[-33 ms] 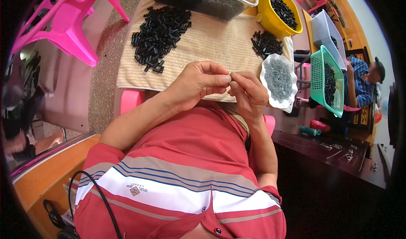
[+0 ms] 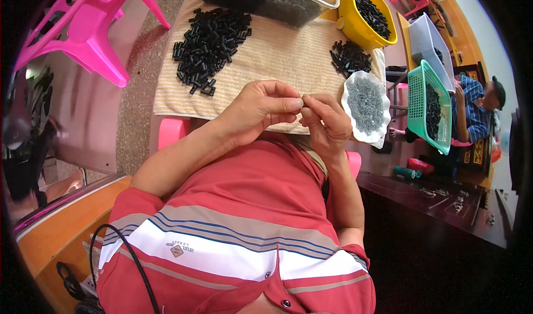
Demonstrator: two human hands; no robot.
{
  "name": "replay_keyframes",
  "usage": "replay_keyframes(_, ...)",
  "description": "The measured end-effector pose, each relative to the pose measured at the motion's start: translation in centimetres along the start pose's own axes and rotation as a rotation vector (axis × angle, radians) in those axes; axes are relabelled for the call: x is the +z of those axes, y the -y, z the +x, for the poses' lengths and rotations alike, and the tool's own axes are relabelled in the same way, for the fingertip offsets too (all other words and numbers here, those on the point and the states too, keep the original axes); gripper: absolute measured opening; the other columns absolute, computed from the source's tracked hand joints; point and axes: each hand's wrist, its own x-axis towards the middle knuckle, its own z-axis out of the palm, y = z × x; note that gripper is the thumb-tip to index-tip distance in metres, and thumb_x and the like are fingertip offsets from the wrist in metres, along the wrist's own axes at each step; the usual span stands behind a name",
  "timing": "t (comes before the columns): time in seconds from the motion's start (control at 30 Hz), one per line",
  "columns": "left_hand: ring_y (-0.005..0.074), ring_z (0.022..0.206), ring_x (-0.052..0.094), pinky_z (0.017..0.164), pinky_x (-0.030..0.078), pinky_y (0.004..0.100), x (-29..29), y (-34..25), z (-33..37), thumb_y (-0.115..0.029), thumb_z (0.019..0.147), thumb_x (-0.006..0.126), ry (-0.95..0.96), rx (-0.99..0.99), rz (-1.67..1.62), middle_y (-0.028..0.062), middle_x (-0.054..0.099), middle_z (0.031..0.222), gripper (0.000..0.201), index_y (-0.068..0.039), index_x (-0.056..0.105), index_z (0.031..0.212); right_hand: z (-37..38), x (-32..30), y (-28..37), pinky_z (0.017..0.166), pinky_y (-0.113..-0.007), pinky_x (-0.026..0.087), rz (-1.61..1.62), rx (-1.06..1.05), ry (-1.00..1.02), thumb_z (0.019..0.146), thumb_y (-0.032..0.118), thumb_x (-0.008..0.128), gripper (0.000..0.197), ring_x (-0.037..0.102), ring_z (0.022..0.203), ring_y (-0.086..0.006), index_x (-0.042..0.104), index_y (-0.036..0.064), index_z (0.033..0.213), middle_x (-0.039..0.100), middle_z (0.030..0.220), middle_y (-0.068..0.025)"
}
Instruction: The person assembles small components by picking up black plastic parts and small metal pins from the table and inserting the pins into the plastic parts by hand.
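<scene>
Far-L dark figure (image 2: pixel 28 167) shifted slightly | L hand (image 2: pixel 264 107) & R hand (image 2: pixel 331 122) pinched tiny pc (image 2: pixel 302 97) betw. fingertips, mostly hidden, over towel (image 2: pixel 277 47) edge | prob. light, stiff, easily dropped; best gripped by ends

Upper left: pink plastic chair (image 2: pixel 91 25). Right: person in blue plaid shirt (image 2: pixel 479 126) sits. Lower left: black cable (image 2: pixel 140 261) curves.
</scene>
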Motion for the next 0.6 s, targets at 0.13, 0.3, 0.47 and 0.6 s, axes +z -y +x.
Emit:
replay_keyframes(0.13,0.0122,0.087,0.066,0.077,0.056,0.0271,0.1,-0.1,-0.1,-0.008,0.088,0.072,0.003,-0.034,0.025,0.0026,0.068,0.092,0.011,-0.006,0.067,0.099,0.6,-0.4,0.6,0.061,-0.030,0.054,-0.142,-0.054,0.053,0.082,-0.005,0.073,0.021,0.067,0.075,-0.0214,0.067,-0.0005,0.102,0.067,0.091,-0.0138)
replay_keyframes(0.3,0.0141,0.085,0.067,0.079,0.057,0.0276,0.0,-1.2,-0.3,-0.008,0.087,0.075,0.058,-0.096,0.075,0.0063,0.068,0.093,0.015,-0.002,0.067,0.098,0.9,-1.2,1.5,0.059,-0.031,0.053,-0.165,-0.023,0.131,0.082,-0.003,0.073,0.018,0.067,0.072,-0.0231,0.066,-0.0002,0.099,0.065,0.088,-0.0129)
replay_keyframes(0.47,0.0152,0.083,0.068,0.076,0.059,0.0281,0.1,-2.3,-0.6,-0.009,0.086,0.076,0.110,-0.075,0.152,0.0078,0.069,0.091,0.018,0.001,0.065,0.098,1.4,-1.4,2.4,0.058,-0.032,0.053,-0.250,-0.071,0.191,0.084,-0.001,0.072,0.017,0.066,0.071,-0.0244,0.067,0.0007,0.101,0.065,0.088,-0.0132)
replay_keyframes(0.6,0.0164,0.081,0.070,0.075,0.060,0.0284,0.1,-3.1,-0.7,-0.007,0.086,0.075,0.139,-0.022,0.192,0.0095,0.070,0.089,0.017,0.001,0.065,0.098,1.8,-0.9,2.6,0.059,-0.031,0.052,-0.198,-0.097,0.177,0.085,-0.003,0.070,0.021,0.066,0.072,-0.0235,0.068,0.0011,0.106,0.066,0.090,-0.0138)
